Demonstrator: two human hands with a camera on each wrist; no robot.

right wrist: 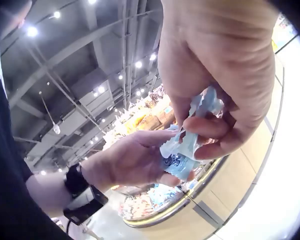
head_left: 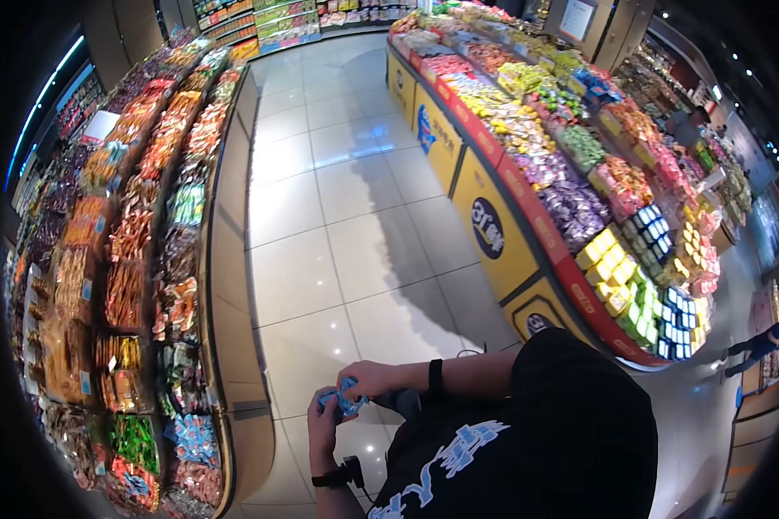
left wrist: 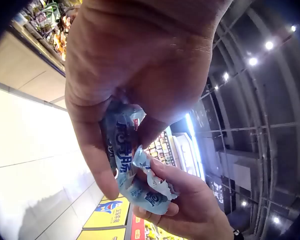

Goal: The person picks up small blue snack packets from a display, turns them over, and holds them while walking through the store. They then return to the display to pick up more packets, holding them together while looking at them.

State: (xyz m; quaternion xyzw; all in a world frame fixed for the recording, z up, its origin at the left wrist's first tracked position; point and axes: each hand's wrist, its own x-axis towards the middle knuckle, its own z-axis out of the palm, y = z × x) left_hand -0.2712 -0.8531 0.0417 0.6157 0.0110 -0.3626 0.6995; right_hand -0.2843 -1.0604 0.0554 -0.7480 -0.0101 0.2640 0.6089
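A small light-blue snack packet (head_left: 347,397) with dark printed characters is held between both hands, in front of the black shirt. My left hand (head_left: 323,426) grips it along its length, and in the left wrist view the packet (left wrist: 123,145) lies between thumb and fingers. At its lower end my right hand (left wrist: 182,202) pinches the wrapper, where a pale, crinkled flap with a jagged edge stands out. In the right wrist view the right hand's (right wrist: 225,85) curled fingers hold the crumpled wrapper (right wrist: 187,145), close against the left hand's fingertips. What is inside the wrapper is hidden.
A long shelf of packaged snacks (head_left: 138,285) runs along the left, with similar blue packets (head_left: 195,439) at its near end. Across the tiled aisle (head_left: 329,233) stands a yellow-fronted candy counter (head_left: 485,216). Another person (head_left: 760,342) is at the far right.
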